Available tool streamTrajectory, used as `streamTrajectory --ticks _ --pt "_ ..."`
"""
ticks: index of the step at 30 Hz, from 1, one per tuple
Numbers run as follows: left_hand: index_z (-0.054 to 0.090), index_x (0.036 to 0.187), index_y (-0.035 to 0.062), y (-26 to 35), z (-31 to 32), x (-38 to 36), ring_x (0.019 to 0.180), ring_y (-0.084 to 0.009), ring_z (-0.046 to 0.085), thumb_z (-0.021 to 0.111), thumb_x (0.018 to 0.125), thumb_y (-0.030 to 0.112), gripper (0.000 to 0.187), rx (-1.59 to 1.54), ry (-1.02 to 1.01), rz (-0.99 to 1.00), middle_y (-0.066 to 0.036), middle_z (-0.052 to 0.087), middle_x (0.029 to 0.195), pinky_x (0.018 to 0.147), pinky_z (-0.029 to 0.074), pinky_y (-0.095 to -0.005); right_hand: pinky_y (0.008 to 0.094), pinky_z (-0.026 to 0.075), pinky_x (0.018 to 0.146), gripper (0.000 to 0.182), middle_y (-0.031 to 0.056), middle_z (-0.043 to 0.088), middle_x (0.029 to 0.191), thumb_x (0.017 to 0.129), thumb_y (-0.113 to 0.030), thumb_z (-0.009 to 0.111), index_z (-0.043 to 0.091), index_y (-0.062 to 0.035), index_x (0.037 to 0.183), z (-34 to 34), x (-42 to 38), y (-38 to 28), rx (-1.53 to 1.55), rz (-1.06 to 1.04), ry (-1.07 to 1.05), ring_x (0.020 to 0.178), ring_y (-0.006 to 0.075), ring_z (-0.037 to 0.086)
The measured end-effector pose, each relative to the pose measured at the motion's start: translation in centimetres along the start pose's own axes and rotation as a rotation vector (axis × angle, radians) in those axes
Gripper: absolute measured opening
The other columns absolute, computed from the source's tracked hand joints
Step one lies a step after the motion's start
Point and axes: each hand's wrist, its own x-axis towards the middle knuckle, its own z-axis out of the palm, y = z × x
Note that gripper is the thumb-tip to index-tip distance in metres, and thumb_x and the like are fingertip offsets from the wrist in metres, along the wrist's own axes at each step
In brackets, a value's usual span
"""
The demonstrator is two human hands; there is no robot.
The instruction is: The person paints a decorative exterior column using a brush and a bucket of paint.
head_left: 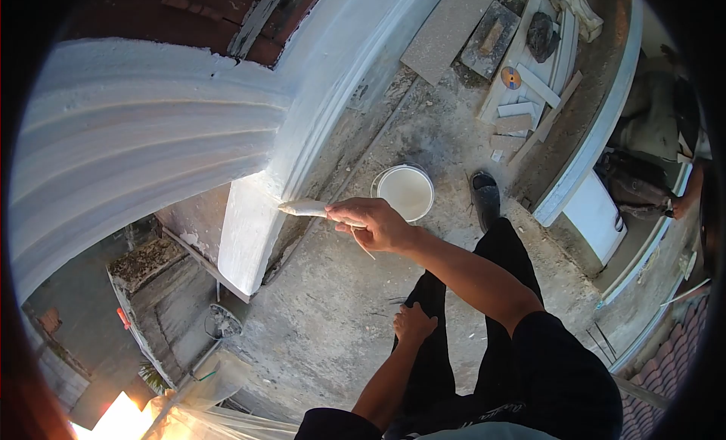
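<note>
Holding a paintbrush (308, 208) in a closed grip, the right hand (374, 222) reaches out toward the white moulded pillar (249, 228), bristle end touching or just at the pillar's edge where the curved moulding (144, 137) meets the upright part. Fingers wrap the handle, whose thin tail pokes out below the hand. Brush bristles look loaded with white paint, wet and soft; the handle is stiff and light, easy one-hand work, probably a bit slippery if paint has run back, so the hold belongs on the handle just behind the bristles, as it is now. Left hand (414, 324) rests low near the person's leg, holding nothing visible; whether it is open or curled is hard to tell from this angle. White paint bucket (403, 190) sits on the concrete floor (340, 311) just right of the pillar and just beyond the right hand, open top, partly full, likely heavy enough to stay put but spillable if kicked; a black shoe (485, 198) stands near it on the right. Far right, boards and scraps (522, 99) lie on the floor, with a trowel-like float (490, 39) and a flat slab (448, 31) beside them. Another person's arm (687, 194) shows at the far right edge, well apart. Plastic sheeting (197, 410) sits at the near left.
</note>
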Motion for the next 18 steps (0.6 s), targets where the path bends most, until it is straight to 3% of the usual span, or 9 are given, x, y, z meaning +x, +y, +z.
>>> streamTrajectory --ticks 2,3,6,8,12,16,18 --pt "0.048 0.139 0.0094 0.8 -1.3 0.2 0.126 -0.0399 0.049 0.071 0.078 0.050 0.077 -0.002 -0.050 -0.033 -0.024 0.045 0.136 0.103 0.043 -0.0478 0.0324 0.061 0.082 0.042 0.0149 0.069 0.107 0.080 0.012 0.063 0.061 -0.0049 0.118 -5.0 2.6 2.5 0.128 0.023 0.166 0.098 0.0267 0.070" --pt "0.049 0.138 0.0093 1.2 -1.9 0.4 0.125 -0.0404 0.050 0.071 0.077 0.050 0.076 -0.008 -0.030 -0.019 -0.024 0.046 0.136 0.103 0.043 -0.0481 0.0303 0.060 0.083 0.040 0.0142 0.071 0.103 0.081 0.013 0.063 0.062 -0.0045 0.117 -9.0 4.0 3.0 0.040 0.045 0.212 0.098 0.0237 0.070" --pt "0.050 0.136 0.0095 2.1 -3.1 1.3 0.123 -0.0416 0.051 0.070 0.077 0.049 0.074 -0.025 0.019 -0.002 -0.024 0.047 0.134 0.103 0.043 -0.0488 0.0297 0.058 0.084 0.020 0.0124 0.072 0.102 0.091 -0.007 0.067 0.067 -0.0003 0.110 -20.2 7.5 5.0 0.155 0.185 0.461 0.097 0.0184 0.069" --pt "0.048 0.139 0.0103 3.2 -3.5 2.0 0.123 -0.0418 0.051 0.070 0.077 0.050 0.077 -0.018 0.036 -0.015 -0.025 0.047 0.135 0.103 0.043 -0.0491 0.0301 0.057 0.084 0.025 0.0119 0.072 0.102 0.094 -0.020 0.066 0.068 0.0005 0.109 -27.3 10.0 7.7 0.101 0.015 0.615 0.097 0.0176 0.069" --pt "0.044 0.143 0.0117 6.0 -5.0 2.7 0.124 -0.0429 0.050 0.067 0.078 0.057 0.082 0.022 -0.036 -0.023 -0.027 0.047 0.135 0.104 0.041 -0.0505 0.0232 0.053 0.076 0.028 0.0095 0.073 0.101 0.093 -0.018 0.069 0.067 0.0000 0.114 -39.8 15.5 12.1 -0.210 -0.139 0.838 0.088 0.0082 0.066" --pt "0.039 0.146 0.0132 6.2 -5.1 2.8 0.126 -0.0456 0.048 0.061 0.080 0.064 0.087 -0.024 -0.114 -0.001 -0.030 0.047 0.136 0.105 0.039 -0.0526 0.0200 0.050 0.068 0.028 0.0077 0.073 0.101 0.091 -0.010 0.069 0.067 -0.0054 0.119 -44.5 19.1 14.0 -0.316 -0.011 1.010 0.080 0.0032 0.061" --pt "0.038 0.147 0.0134 6.4 -6.0 2.2 0.126 -0.0466 0.048 0.059 0.081 0.065 0.087 -0.040 -0.123 0.010 -0.032 0.047 0.136 0.105 0.038 -0.0534 0.0220 0.053 0.066 0.035 0.0093 0.071 0.110 0.088 -0.004 0.068 0.066 -0.0119 0.123 -41.8 19.1 12.6 -0.196 0.115 0.920 0.079 0.0064 0.065"
